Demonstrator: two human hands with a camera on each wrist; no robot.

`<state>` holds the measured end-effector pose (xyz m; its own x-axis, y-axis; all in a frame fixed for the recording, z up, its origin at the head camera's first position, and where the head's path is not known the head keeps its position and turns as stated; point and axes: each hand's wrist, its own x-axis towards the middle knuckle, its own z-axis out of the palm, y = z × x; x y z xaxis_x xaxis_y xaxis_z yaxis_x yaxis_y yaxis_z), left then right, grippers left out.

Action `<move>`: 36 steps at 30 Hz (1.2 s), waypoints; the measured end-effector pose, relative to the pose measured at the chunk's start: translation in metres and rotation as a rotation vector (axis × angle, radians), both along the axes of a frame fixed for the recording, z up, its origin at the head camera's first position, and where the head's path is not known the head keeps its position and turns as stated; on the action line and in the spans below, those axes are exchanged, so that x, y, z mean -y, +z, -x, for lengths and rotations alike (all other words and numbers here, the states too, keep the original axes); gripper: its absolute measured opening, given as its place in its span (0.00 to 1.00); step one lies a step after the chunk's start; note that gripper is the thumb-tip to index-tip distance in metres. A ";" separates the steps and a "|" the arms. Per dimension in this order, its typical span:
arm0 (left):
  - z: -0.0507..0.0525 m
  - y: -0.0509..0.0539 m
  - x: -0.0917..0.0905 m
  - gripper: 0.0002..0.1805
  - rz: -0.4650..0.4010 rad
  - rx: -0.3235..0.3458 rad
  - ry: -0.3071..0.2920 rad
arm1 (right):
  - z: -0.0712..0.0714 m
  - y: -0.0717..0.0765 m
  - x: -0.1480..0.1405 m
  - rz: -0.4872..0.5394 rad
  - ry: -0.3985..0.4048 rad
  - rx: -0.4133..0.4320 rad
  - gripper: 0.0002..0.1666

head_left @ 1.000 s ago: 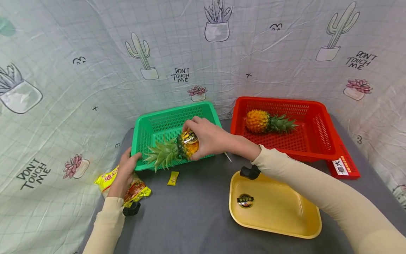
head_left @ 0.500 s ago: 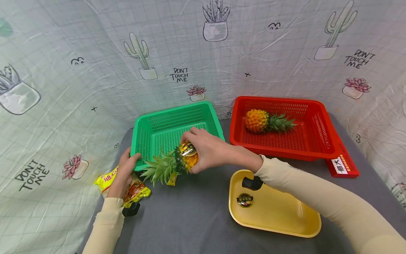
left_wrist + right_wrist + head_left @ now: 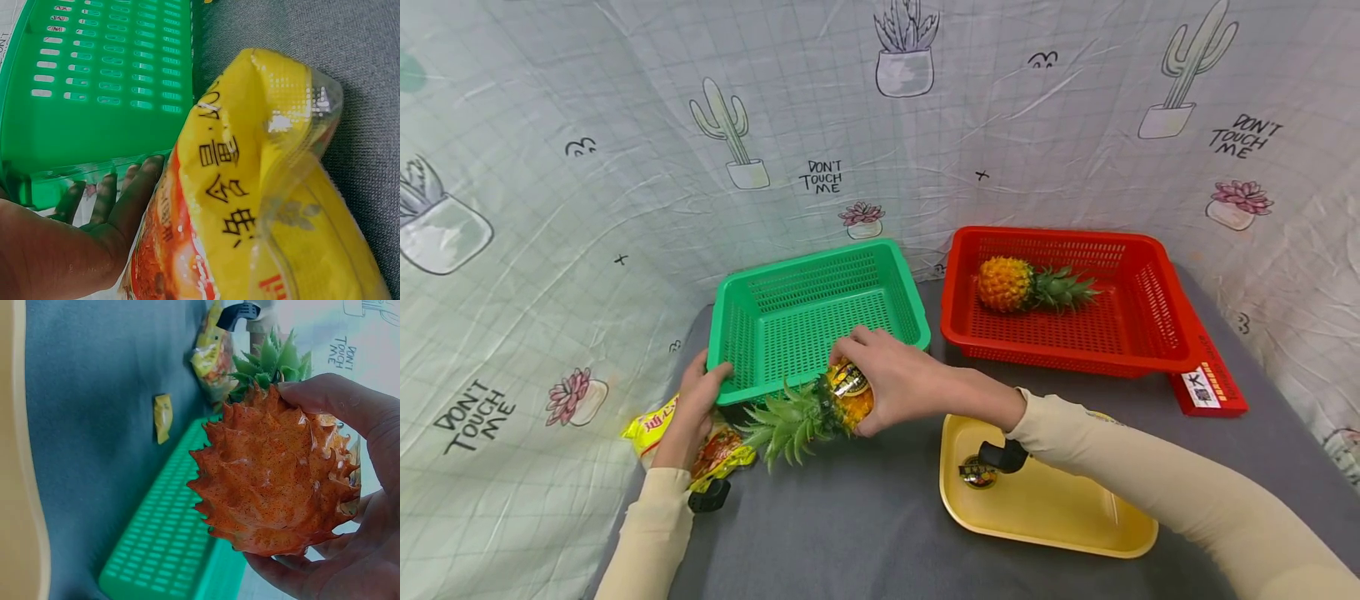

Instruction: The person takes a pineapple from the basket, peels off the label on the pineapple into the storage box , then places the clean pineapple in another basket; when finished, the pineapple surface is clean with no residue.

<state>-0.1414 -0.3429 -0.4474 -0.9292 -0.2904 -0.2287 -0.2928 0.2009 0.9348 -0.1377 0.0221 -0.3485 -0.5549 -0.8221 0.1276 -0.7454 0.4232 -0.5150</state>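
My right hand (image 3: 902,383) grips the pineapple (image 3: 850,402) round its body, held up at the near side of the green basket (image 3: 805,329), whose rim my left hand (image 3: 700,390) pinches. Should my fingers loosen on those spiky sides, it could slip, perhaps onto the small yellow packet (image 3: 163,419), which the right wrist view shows but the head view hides.

Held pineapple (image 3: 840,403) partly behind right grip (image 3: 897,382), yellow tray (image 3: 1045,521) partly under sleeve (image 3: 1150,458), snack bag (image 3: 722,457) partly covered
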 end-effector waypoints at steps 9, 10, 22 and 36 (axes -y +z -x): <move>0.000 -0.001 0.001 0.36 0.008 0.018 -0.005 | -0.008 -0.011 -0.002 -0.025 0.012 0.013 0.45; 0.000 -0.001 0.001 0.36 0.008 0.020 -0.007 | -0.009 -0.012 -0.002 -0.030 0.012 0.019 0.45; -0.001 0.001 -0.001 0.36 0.005 0.018 -0.004 | -0.018 -0.038 0.002 -0.099 0.026 0.046 0.44; -0.001 0.002 -0.001 0.37 -0.008 0.018 -0.003 | -0.027 -0.062 0.010 -0.126 0.059 0.100 0.43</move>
